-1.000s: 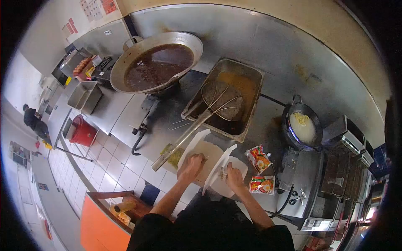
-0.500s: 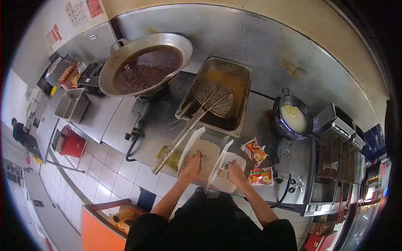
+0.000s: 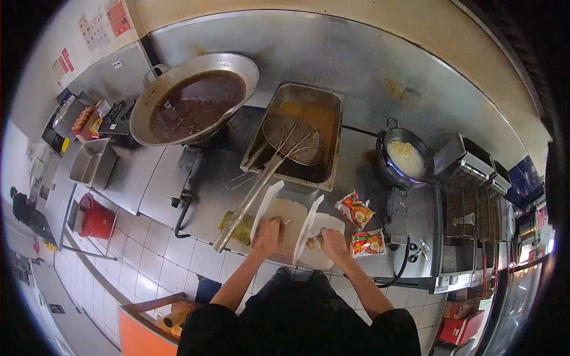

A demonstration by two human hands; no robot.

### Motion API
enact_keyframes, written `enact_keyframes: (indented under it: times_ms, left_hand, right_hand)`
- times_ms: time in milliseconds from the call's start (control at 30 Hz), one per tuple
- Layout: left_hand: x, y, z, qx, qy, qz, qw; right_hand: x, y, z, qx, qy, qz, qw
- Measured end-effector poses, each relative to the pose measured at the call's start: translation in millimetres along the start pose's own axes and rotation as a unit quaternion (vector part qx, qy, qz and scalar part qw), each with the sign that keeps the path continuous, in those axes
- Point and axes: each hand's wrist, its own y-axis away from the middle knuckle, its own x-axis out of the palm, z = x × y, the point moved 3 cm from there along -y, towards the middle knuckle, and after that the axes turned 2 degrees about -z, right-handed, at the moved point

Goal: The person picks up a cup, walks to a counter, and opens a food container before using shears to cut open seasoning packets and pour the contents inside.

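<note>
Two open white takeaway boxes [image 3: 291, 212] stand side by side at the counter's front edge, their lids raised. My left hand [image 3: 267, 236] is closed inside the left box, fingers curled down; a small pale bit shows beside them. In the right-hand box [image 3: 328, 222], my right hand [image 3: 334, 244] is closed too, with something small and whitish at its fingertips. What either hand grips is too small to make out. A long-handled wire strainer [image 3: 252, 199] reaches past the left box, its head over a metal tray [image 3: 332, 142] of brown oil.
Two red noodle packets [image 3: 368, 243] lie right of the boxes. A black wok [image 3: 385, 142] with pale noodles in liquid sits farther right. At back left is a big pan [image 3: 135, 118] of dark oil. A red bucket [image 3: 98, 218] stands lower left; another person [image 3: 27, 216] is far left.
The camera view has shifted slightly, so the counter things sit a little farther left. My left fingers look more curled. Both hands stay in the boxes.
</note>
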Motion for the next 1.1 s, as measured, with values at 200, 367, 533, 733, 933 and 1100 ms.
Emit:
enact_keyframes:
  times_ms: [200,367,533,733,933,1100]
  left_hand:
    - [-9,-7,-5,0.018,-0.023,0.048,0.998]
    - [6,-15,7,0.089,0.009,0.009,0.996]
    - [-1,-19,-5,0.069,-0.037,0.046,0.996]
    - [18,-21,10,0.089,-0.080,0.048,0.992]
    - [0,-21,-11,0.048,-0.086,0.094,0.991]
    - [1,-12,-1,0.083,-0.066,0.061,0.993]
  right_hand:
    - [2,3,1,-0.005,-0.053,-0.014,0.998]
    - [7,8,3,-0.023,-0.047,-0.039,0.998]
    - [9,6,5,0.029,-0.013,0.038,0.999]
    - [14,6,0,-0.016,-0.029,-0.056,0.998]
    - [13,4,-2,0.031,-0.042,-0.005,0.999]
    - [19,13,-9,-0.012,-0.059,-0.085,0.995]
